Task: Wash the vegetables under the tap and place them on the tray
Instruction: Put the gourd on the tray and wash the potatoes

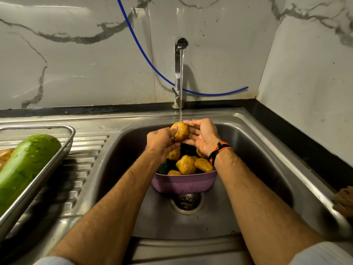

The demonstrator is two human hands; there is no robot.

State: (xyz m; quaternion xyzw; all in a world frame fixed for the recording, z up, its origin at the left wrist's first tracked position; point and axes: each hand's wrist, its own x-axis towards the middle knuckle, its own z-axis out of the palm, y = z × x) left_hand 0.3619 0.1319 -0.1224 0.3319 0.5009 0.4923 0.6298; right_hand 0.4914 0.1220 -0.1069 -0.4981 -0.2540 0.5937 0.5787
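Both hands are holding one potato (180, 133) under the tap (179, 73) stream, the left hand (160, 142) gripping it with thumb on top and the right hand (202, 137) cupping its right side; being wet, it is likely slipping and risking a drop into the sink (267, 159). The basket (184, 183) below is holding more potatoes and something dark green, while the tray (38, 180) at near left is carrying a gourd (24, 165).

Both hands hold one potato (180, 133) under tap (179, 73) stream, above purple basket (183, 183) in sink (267, 169). L hand (160, 144) grips it w/ thumb on top; R hand (203, 138) cups far side, fingers curled. More potatoes (186, 164) wet in basket. Tray (38, 169) on drainboard at left, holds green gourd (24, 165).
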